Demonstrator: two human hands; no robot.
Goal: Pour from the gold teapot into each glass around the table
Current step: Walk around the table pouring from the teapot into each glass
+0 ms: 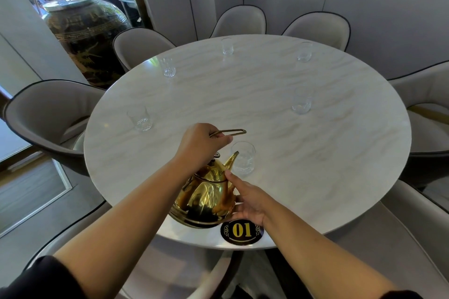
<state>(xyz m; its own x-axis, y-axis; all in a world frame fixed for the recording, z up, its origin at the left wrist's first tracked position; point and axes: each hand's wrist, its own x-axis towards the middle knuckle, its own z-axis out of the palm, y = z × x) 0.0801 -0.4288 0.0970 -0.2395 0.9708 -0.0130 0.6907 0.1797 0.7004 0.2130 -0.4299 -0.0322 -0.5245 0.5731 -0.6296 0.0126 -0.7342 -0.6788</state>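
Note:
The gold teapot (205, 199) hangs over the near edge of the round marble table (340, 165). My left hand (201, 144) grips its thin wire handle from above. Spread against the pot's right side and base is my right hand (247, 201). The spout points up and right, its tip beside the rim of the nearest glass (243, 158). Several more clear glasses stand around the table, at the left (140, 118), far left (168, 67), far middle (227, 46), far right (304, 51) and right (301, 101).
A black oval "01" plaque (241, 231) lies at the table's near edge, just under my right hand. Grey upholstered chairs (46, 114) ring the table. A large dark ornamental jar (85, 31) stands behind the chairs at the back left.

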